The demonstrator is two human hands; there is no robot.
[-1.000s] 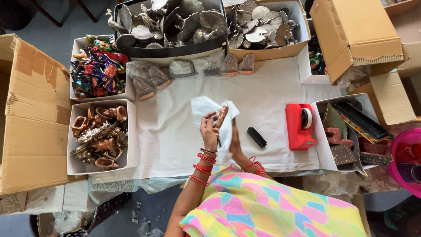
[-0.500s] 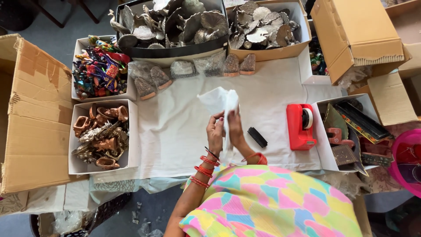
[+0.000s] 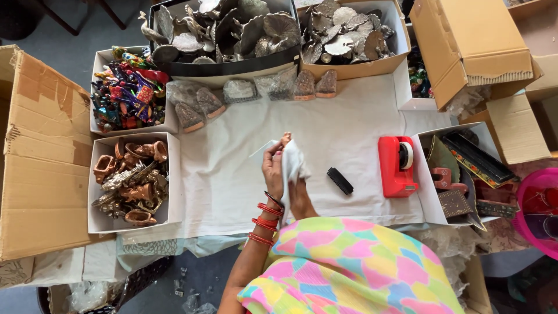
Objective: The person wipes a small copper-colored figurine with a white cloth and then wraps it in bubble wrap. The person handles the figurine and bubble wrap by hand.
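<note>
Over the white cloth-covered table [image 3: 232, 192], near the person's body, both hands work at one small object. Left hand [image 3: 272, 171] has fingers curled around a small brownish figurine [image 3: 286, 138], its tip showing above. Right hand [image 3: 299, 195] is mostly hidden; fingers appear closed on the white wrapping sheet [image 3: 292, 163] draped over the piece. Wrapping well likely means keeping the sheet taut and covering the exposed tip. Just beyond: black brush [image 3: 340, 181], red tape dispenser [image 3: 397, 166]. Farther: box of copper figurines [image 3: 129, 180], trays of metal pieces [image 3: 232, 29]. Figurine's shape unreadable.
</note>
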